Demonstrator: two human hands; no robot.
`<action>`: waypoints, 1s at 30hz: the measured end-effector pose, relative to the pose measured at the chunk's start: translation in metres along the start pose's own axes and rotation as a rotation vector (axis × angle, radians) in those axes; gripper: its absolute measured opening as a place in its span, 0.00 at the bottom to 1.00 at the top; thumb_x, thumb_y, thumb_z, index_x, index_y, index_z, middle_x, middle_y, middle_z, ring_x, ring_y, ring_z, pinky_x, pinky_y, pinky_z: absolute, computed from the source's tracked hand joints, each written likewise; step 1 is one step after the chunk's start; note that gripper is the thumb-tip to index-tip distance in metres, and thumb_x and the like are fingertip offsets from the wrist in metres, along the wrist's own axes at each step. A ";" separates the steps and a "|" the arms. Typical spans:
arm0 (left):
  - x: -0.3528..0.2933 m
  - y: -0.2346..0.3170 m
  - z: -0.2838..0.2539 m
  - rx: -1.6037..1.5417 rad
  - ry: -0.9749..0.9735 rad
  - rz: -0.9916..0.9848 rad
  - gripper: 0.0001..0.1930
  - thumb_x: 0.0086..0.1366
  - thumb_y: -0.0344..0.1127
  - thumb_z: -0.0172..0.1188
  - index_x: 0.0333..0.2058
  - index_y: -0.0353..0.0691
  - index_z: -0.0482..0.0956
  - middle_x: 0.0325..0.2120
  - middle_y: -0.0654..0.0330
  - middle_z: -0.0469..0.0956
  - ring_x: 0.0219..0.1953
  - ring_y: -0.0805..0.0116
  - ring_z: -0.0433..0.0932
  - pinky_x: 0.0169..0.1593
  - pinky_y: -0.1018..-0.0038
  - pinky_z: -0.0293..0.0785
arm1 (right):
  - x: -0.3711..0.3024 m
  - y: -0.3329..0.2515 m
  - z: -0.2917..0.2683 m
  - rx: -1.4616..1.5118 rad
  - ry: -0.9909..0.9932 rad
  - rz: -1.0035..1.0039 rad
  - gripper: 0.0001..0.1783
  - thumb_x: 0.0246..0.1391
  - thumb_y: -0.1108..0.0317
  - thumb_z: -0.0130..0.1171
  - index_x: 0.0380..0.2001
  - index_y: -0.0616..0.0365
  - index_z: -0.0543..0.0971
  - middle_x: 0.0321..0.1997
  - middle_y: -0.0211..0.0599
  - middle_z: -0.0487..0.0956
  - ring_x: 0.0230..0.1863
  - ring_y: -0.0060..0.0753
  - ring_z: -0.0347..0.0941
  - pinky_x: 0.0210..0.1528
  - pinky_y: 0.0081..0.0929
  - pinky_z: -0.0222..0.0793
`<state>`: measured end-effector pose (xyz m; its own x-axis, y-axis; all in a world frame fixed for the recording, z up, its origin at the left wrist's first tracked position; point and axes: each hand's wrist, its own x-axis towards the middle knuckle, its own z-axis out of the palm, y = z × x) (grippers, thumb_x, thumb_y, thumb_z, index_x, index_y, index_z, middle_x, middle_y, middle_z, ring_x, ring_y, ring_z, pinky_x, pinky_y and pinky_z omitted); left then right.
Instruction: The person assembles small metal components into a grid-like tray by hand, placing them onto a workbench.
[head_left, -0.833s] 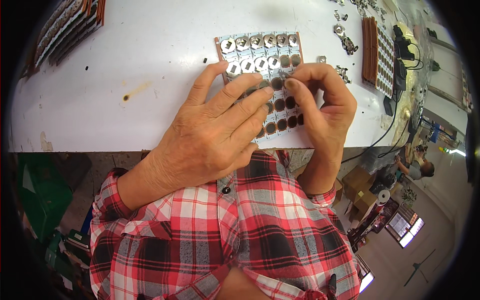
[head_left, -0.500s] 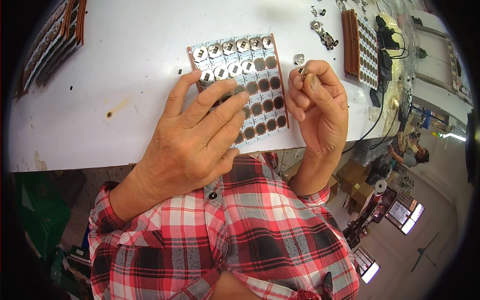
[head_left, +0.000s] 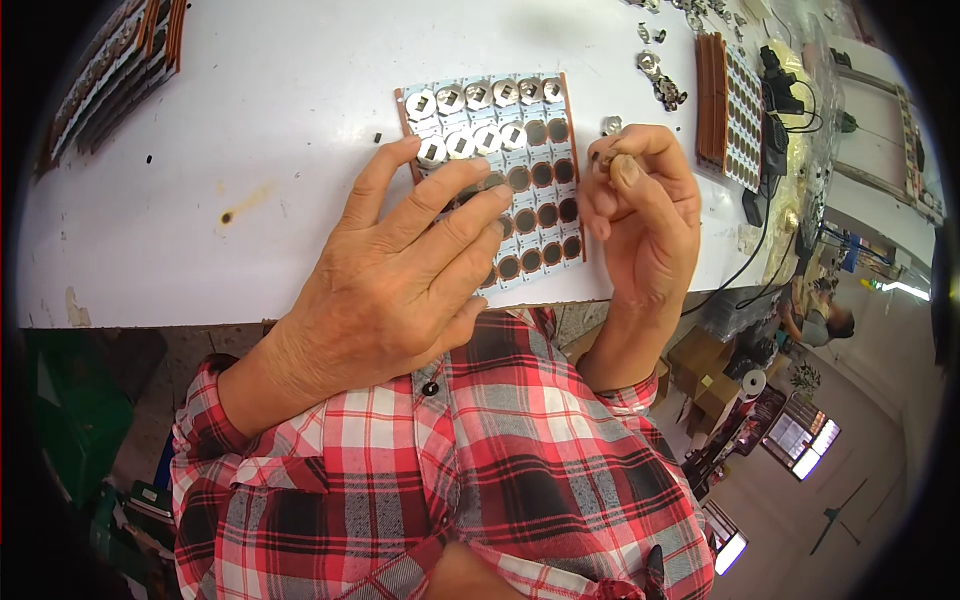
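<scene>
A light-blue circuit-board panel [head_left: 545, 194] with brown edges lies on the table in front of me. Shiny silver metal clips [head_left: 485, 136] with dark square centres fill its far row and part of the second; the nearer rows show bare round dark pads [head_left: 547, 215]. My left hand [head_left: 375, 275] rests over the panel's left side, fingers spread, hiding several pads. Just right of the panel, my right hand [head_left: 652, 205] is closed, thumb and fingertips pinching a small metal clip [head_left: 605, 158], mostly covered by the fingers. A loose silver clip [head_left: 611, 125] lies beyond these fingertips.
Loose metal clips [head_left: 668, 92] lie scattered at the far right. Beside them stands a stack of panels [head_left: 712, 105], with black adapters and cables [head_left: 775, 140] along it. More stacked panels [head_left: 120, 80] stand far left. Small black bits [head_left: 378, 137] dot the white table [head_left: 270, 110].
The view has shifted slightly, so table items sit a little further right. My right fingers have turned the small clip a little. My left hand stays on the panel.
</scene>
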<state>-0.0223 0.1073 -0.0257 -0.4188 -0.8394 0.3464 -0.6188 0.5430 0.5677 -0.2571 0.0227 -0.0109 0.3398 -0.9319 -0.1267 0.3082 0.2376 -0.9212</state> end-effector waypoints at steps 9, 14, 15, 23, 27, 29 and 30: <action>-0.002 0.000 0.005 0.007 0.049 0.003 0.24 0.46 0.34 0.74 0.43 0.31 0.85 0.57 0.52 0.82 0.67 0.52 0.76 0.73 0.38 0.62 | 0.013 0.000 0.007 -0.759 -0.008 -0.101 0.06 0.68 0.77 0.65 0.46 0.65 0.82 0.41 0.30 0.85 0.32 0.12 0.72 0.32 0.12 0.64; -0.002 0.000 0.006 0.008 0.041 0.007 0.23 0.46 0.34 0.73 0.43 0.31 0.85 0.57 0.51 0.82 0.66 0.52 0.76 0.72 0.38 0.62 | 0.017 0.001 0.007 -0.937 -0.087 -0.168 0.06 0.68 0.81 0.61 0.46 0.66 0.81 0.41 0.28 0.84 0.39 0.14 0.76 0.40 0.14 0.71; -0.001 0.000 0.006 0.007 0.040 0.006 0.23 0.46 0.34 0.73 0.43 0.31 0.85 0.57 0.51 0.82 0.66 0.52 0.76 0.72 0.38 0.62 | 0.017 0.000 0.009 -0.987 -0.092 -0.175 0.06 0.68 0.82 0.61 0.46 0.67 0.81 0.41 0.28 0.84 0.41 0.15 0.77 0.43 0.14 0.73; -0.003 -0.001 0.007 0.008 0.061 0.007 0.23 0.45 0.35 0.73 0.42 0.31 0.86 0.56 0.51 0.83 0.65 0.52 0.77 0.72 0.38 0.63 | 0.027 -0.011 0.011 -1.140 -0.207 -0.191 0.07 0.66 0.83 0.63 0.45 0.66 0.83 0.42 0.27 0.84 0.43 0.15 0.79 0.46 0.16 0.75; -0.002 0.000 0.008 0.012 0.061 0.000 0.23 0.45 0.35 0.73 0.42 0.31 0.86 0.56 0.51 0.83 0.65 0.52 0.77 0.71 0.38 0.64 | 0.023 -0.003 0.012 -0.905 -0.027 -0.096 0.07 0.65 0.82 0.65 0.46 0.67 0.84 0.41 0.29 0.85 0.42 0.15 0.80 0.44 0.14 0.75; -0.003 0.000 0.009 0.015 0.065 0.008 0.23 0.44 0.35 0.73 0.41 0.31 0.86 0.56 0.51 0.83 0.65 0.52 0.77 0.71 0.38 0.64 | 0.020 -0.002 0.013 -0.929 -0.031 -0.125 0.08 0.65 0.82 0.66 0.46 0.68 0.84 0.40 0.29 0.86 0.41 0.14 0.80 0.43 0.14 0.75; -0.003 0.000 0.008 0.015 0.064 0.006 0.23 0.44 0.35 0.73 0.41 0.31 0.86 0.56 0.51 0.83 0.65 0.52 0.77 0.71 0.38 0.64 | 0.020 -0.002 0.013 -0.954 -0.033 -0.156 0.08 0.65 0.82 0.66 0.46 0.68 0.84 0.39 0.30 0.86 0.39 0.14 0.80 0.42 0.14 0.75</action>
<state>-0.0266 0.1097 -0.0330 -0.3799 -0.8355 0.3971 -0.6262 0.5482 0.5544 -0.2399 0.0075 -0.0073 0.3855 -0.9225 0.0196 -0.4939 -0.2242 -0.8401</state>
